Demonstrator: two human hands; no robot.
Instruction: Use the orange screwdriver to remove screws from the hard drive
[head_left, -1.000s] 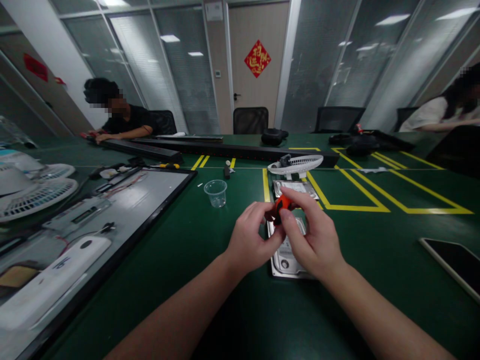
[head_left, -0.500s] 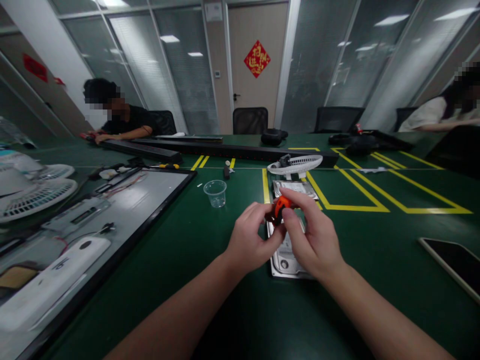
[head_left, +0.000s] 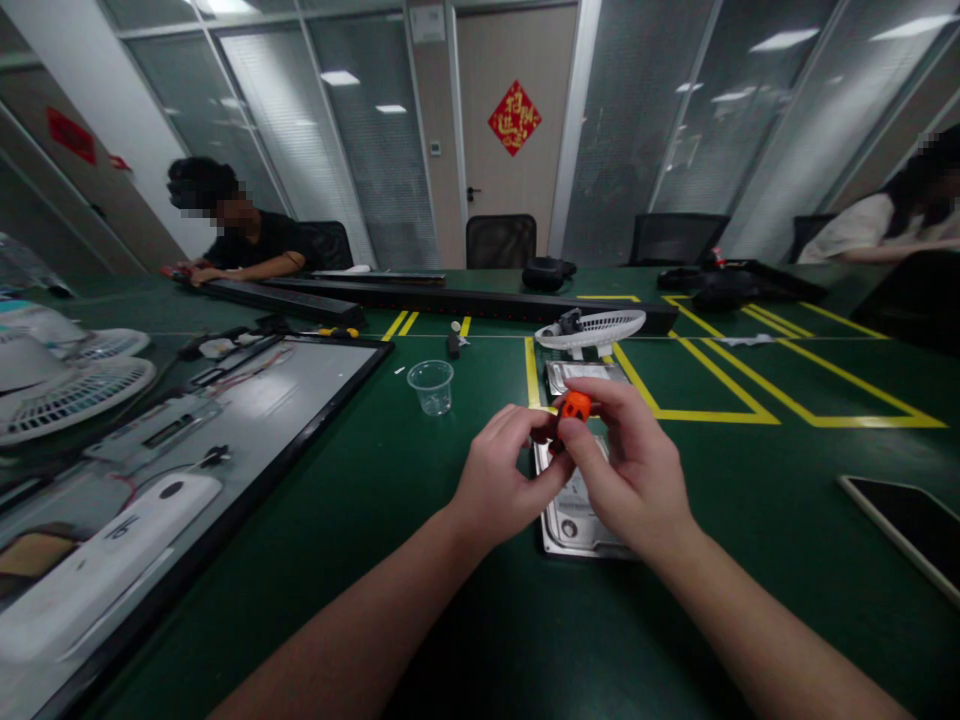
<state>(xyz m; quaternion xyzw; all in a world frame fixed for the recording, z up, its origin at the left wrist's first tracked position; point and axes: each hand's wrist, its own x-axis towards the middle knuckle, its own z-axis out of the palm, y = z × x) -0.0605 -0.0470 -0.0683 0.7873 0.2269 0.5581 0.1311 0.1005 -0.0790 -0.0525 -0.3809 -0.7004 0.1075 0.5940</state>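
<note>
My left hand [head_left: 499,478] and my right hand [head_left: 634,470] meet above the green table and pinch a small orange and black tool [head_left: 573,408] between their fingertips. Its orange end sticks up above my right thumb; the lower part is hidden by my fingers. Directly below the hands lies a silver hard drive [head_left: 579,510] flat on the table. A second silver drive [head_left: 585,375] lies just beyond it.
A clear plastic cup [head_left: 431,385] stands left of the hands. A white fan grille [head_left: 592,328] rests behind the drives. A black-framed panel [head_left: 247,420] with parts fills the left, white fan parts [head_left: 71,385] beside it. A tablet [head_left: 911,525] lies right. Two other people sit at the far side.
My right hand has turned the orange tool slightly, so its orange end now stands higher and more to the right. My left hand has hardly moved.
</note>
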